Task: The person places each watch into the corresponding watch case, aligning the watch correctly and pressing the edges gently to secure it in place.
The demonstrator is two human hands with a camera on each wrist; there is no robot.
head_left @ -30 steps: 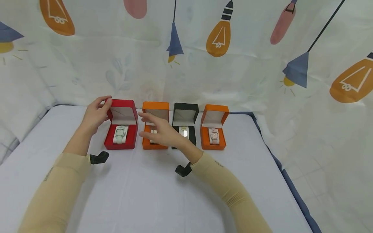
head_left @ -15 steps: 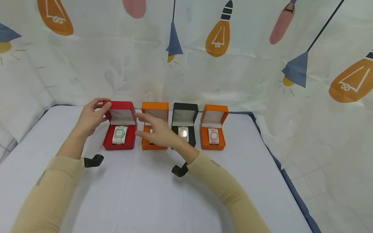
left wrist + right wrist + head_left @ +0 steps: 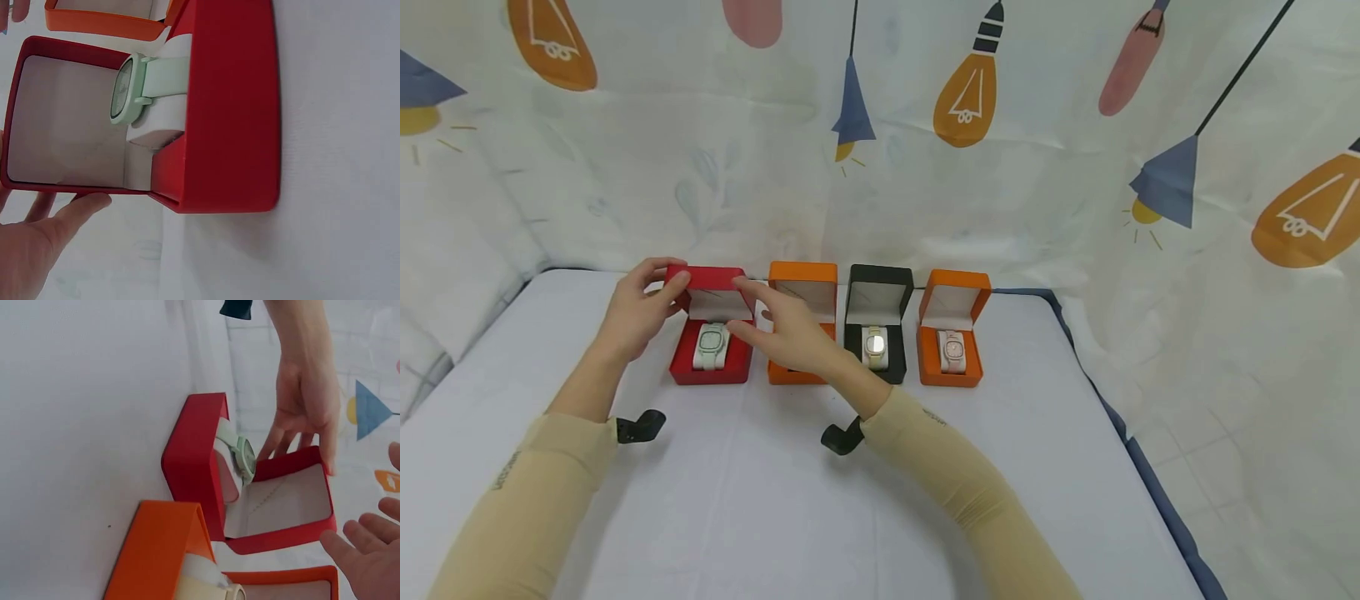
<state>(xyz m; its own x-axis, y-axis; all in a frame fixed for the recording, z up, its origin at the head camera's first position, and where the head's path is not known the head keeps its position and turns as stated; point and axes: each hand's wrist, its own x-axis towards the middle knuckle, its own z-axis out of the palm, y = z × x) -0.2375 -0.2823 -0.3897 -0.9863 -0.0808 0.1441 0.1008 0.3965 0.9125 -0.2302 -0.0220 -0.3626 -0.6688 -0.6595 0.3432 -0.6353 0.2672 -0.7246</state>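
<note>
A red watch box (image 3: pixel 709 375) stands at the left of a row, its lid raised. Inside, a pale green watch (image 3: pixel 711 344) sits on a white cushion (image 3: pixel 159 122). My left hand (image 3: pixel 636 315) holds the lid's left side, thumb on the side and fingers behind, as the left wrist view shows. At the lid's right side is my right hand (image 3: pixel 792 332), fingers extended, thumb apart from the forefinger. One digit tip (image 3: pixel 331 540) is at the lid's corner; whether it touches, I cannot tell. My right hand covers much of the neighbouring orange watch box (image 3: pixel 802 272).
Farther right stand a black watch box (image 3: pixel 880 275) and another orange watch box (image 3: pixel 958 283), both open with a watch inside. The boxes rest on a white-covered table (image 3: pixel 760 500). A printed curtain (image 3: pixel 1045 192) hangs just behind the row.
The red box's lid has tipped forward and lower, with my left hand still on it. My right hand has moved left, from before the neighbouring orange box to the red lid's right side.
</note>
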